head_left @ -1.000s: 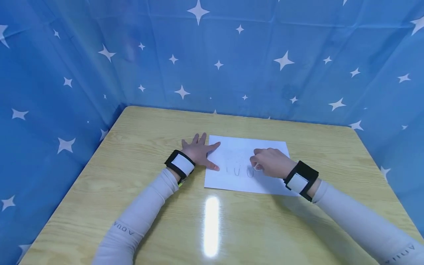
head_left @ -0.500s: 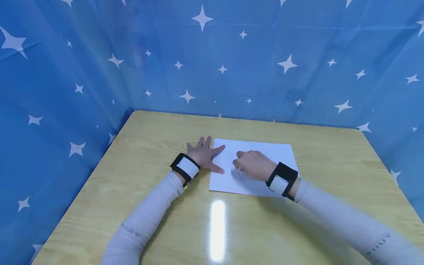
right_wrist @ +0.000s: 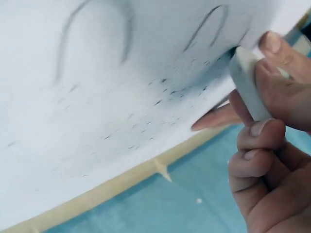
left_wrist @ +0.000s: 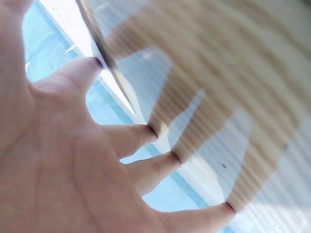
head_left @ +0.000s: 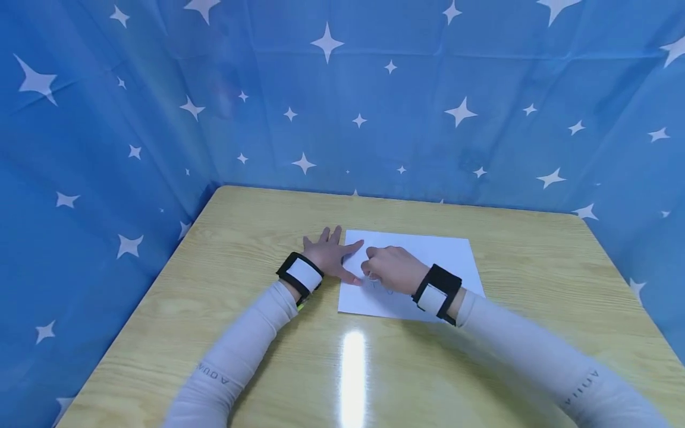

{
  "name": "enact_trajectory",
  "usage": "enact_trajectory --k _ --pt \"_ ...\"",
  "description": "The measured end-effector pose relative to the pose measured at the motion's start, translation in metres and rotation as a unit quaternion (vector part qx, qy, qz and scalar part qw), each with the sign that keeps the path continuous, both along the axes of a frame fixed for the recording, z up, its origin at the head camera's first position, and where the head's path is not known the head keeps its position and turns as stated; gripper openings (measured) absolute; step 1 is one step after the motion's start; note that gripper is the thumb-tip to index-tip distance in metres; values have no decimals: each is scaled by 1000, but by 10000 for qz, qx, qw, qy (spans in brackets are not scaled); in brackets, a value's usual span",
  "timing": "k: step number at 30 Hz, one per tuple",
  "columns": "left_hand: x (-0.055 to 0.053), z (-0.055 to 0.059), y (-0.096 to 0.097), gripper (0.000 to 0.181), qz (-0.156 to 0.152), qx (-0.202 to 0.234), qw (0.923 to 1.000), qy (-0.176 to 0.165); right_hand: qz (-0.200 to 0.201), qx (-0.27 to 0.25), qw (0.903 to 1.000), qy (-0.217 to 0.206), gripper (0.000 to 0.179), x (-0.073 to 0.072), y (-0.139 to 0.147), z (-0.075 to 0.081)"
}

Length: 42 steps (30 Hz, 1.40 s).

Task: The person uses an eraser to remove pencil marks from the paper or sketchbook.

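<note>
From up high, the head camera looks forward and down at the tabletop (head_left: pixel 225 267). Wrist cameras look closely at the left hand (left_wrist: pixel 87 141) and right hand (right_wrist: pixel 272 136). Head and right wrist views share the paper (right_wrist: pixel 97 126).

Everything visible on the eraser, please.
The eraser is a small, whitish, matte block, rubbery by its look, with a rounded end and a dark patch at the tip. The right hand pinches it, the thumb covering part of one side. It slants down, tip at or very near the paper; contact is hard to confirm. It sits toward the sheet's left side, near the left hand. Its other end is hidden.
</note>
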<state>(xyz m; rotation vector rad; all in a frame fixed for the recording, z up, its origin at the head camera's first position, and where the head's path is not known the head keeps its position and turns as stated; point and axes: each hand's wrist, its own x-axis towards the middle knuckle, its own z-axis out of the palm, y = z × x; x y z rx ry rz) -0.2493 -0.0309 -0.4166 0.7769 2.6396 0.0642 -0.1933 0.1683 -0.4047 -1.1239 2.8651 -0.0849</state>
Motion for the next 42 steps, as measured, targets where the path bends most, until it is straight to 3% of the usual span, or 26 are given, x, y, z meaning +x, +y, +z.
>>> enact_trajectory --k 4,9,12,16,19,26,29,33,37,39,42 --pt "1 3 2 103 -68 54 10000 -38 -139 126 9998 92 3 12 35 2" --pt "-2 9 0 103 -56 86 9999 -16 -521 152 9984 126 9 22 70 7" --pt "0 0 0 103 -76 76 9999 -116 -486 175 9987 -25 8 19 54 6" --pt "6 -14 0 103 -53 2 9997 -228 52 122 9999 -68 16 10 9 -7" --pt "9 -17 4 104 -60 63 9997 -226 258 271 9993 71 18 12 -5 -15" --pt "1 -5 1 103 -48 134 9999 -70 -118 648 9971 389 10 22 40 -5" --pt "-3 0 -4 103 -28 114 9999 -75 -339 570 9975 241 10 21 54 0" --pt "-3 -5 -7 104 -31 -37 9999 -131 -304 188 9994 -32 8 10 31 -3" --pt "1 -11 -3 103 -41 3 9999 -138 114 0 9999 -94 12 1 -5 -9" --pt "2 -9 -1 103 -55 59 9999 -120 203 138 9997 -30 13 1 -8 -9" --pt "-1 1 -1 103 -39 60 10000 -20 4 457 9988 191 16 4 10 -4"
